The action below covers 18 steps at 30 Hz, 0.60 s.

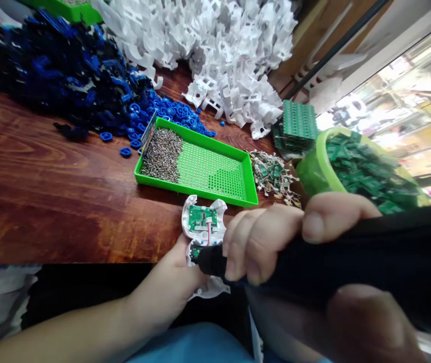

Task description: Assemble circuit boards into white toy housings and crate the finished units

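Note:
My left hand (170, 285) is closed around a white plastic housing (203, 222) at the table's near edge. A small green circuit board with a red wire sits inside the housing. My right hand (271, 237) is wrapped around a black power screwdriver (351, 262), whose tip meets the lower part of the housing. The lower half of the housing is hidden behind my hands and the tool.
A green perforated tray (215, 169) holds a heap of small metal screws (162, 154). Behind lie piles of blue parts (67, 70) and white housings (219, 45). On the right are loose wired boards (273, 174), stacked green boards (298, 126) and a green tub of boards (355, 166).

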Each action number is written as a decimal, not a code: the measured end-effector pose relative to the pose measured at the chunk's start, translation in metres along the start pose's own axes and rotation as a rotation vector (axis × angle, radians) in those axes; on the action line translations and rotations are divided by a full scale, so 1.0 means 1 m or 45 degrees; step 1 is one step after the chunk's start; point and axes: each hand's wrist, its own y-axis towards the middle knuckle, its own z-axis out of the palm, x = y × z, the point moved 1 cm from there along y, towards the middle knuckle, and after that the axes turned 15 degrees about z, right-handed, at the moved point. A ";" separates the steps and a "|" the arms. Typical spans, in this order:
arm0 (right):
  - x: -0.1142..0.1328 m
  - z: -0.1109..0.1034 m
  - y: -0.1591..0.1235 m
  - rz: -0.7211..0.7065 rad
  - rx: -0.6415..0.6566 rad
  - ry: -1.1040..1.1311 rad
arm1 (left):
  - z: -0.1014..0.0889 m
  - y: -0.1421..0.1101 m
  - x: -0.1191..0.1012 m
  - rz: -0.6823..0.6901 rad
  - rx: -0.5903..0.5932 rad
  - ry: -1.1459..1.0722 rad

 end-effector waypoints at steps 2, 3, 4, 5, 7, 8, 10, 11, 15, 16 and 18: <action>-0.002 0.000 -0.001 -0.043 0.017 -0.015 | 0.000 0.000 0.000 -0.002 -0.022 0.020; -0.004 0.000 -0.002 -0.068 0.013 -0.011 | 0.001 0.000 0.000 -0.004 -0.031 0.018; -0.005 -0.001 -0.002 -0.092 0.001 0.004 | 0.001 -0.001 0.000 -0.006 -0.035 -0.006; -0.007 -0.003 -0.003 -0.104 -0.008 0.024 | 0.001 -0.002 0.001 -0.018 -0.040 -0.036; -0.010 -0.011 -0.003 -0.104 0.018 0.070 | -0.001 -0.004 0.003 -0.077 -0.064 -0.092; -0.011 -0.015 -0.003 -0.122 0.047 0.095 | -0.002 -0.005 0.005 -0.122 -0.081 -0.108; -0.010 -0.027 -0.003 -0.207 0.050 0.135 | -0.006 -0.008 0.009 -0.214 -0.118 -0.114; -0.009 -0.033 -0.003 -0.251 0.011 0.140 | -0.008 -0.010 0.011 -0.251 -0.134 -0.111; -0.013 -0.057 -0.004 -0.390 -0.444 0.112 | -0.011 -0.018 0.011 -0.283 -0.123 -0.151; -0.016 -0.063 -0.005 -0.429 -0.548 0.115 | -0.010 -0.021 0.010 -0.287 -0.098 -0.177; -0.025 -0.075 -0.008 -0.478 -0.717 0.116 | -0.005 -0.028 0.008 -0.305 -0.054 -0.215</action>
